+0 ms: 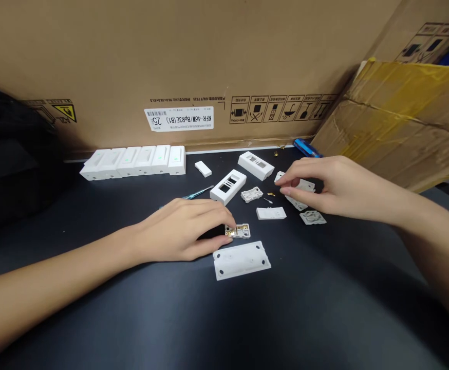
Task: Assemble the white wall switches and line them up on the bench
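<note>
My left hand point(178, 229) reaches in from the left, its fingertips on the end of a small white switch module with brass contacts point(237, 231). Just below lies a white rectangular backplate point(241, 260). My right hand point(317, 187) hovers at the right, its fingertips over a white plastic switch part point(299, 184), which it partly hides. Whether it grips that part, I cannot tell. Around it lie a white switch frame point(228, 186), a small mechanism point(251, 194), a white rocker point(270, 213) and a grey-white plate point(313, 217).
Along the back of the black tabletop point(93, 246) stands a row of white switches with green marks point(132, 161). A small screwdriver point(198, 192) lies left of the frame. A blue object point(306, 148) sits by the cardboard cartons point(170, 61). A black bag point(8, 154) fills the left side.
</note>
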Demonstrator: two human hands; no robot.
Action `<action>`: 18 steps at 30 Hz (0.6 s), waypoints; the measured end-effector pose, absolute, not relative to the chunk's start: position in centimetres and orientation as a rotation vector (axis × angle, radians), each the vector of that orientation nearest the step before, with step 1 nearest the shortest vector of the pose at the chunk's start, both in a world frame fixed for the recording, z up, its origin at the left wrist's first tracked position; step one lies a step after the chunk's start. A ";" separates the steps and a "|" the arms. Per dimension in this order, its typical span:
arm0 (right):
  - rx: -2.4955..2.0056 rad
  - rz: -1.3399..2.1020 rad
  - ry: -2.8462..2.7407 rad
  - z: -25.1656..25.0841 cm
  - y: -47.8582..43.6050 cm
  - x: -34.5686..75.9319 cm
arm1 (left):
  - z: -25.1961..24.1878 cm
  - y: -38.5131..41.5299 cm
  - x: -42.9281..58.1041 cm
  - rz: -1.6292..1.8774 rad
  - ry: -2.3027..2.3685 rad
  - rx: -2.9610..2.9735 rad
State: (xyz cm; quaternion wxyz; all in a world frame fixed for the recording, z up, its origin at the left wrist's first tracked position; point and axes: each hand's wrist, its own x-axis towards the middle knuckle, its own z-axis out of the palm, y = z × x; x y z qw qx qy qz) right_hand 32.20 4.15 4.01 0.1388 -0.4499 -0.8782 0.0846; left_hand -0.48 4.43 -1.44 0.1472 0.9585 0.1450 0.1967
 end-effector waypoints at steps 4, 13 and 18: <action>-1.239 0.386 -2.606 4.1 3.7 32.1 | -1.5 4.5 -0.5 0.583 0.396 2.763; -1.162 0.555 -2.671 3.5 3.2 30.6 | -1.5 4.4 -0.4 0.586 0.402 2.749; -1.153 0.558 -2.678 3.7 3.0 30.3 | -1.4 4.4 -0.4 0.579 0.420 2.749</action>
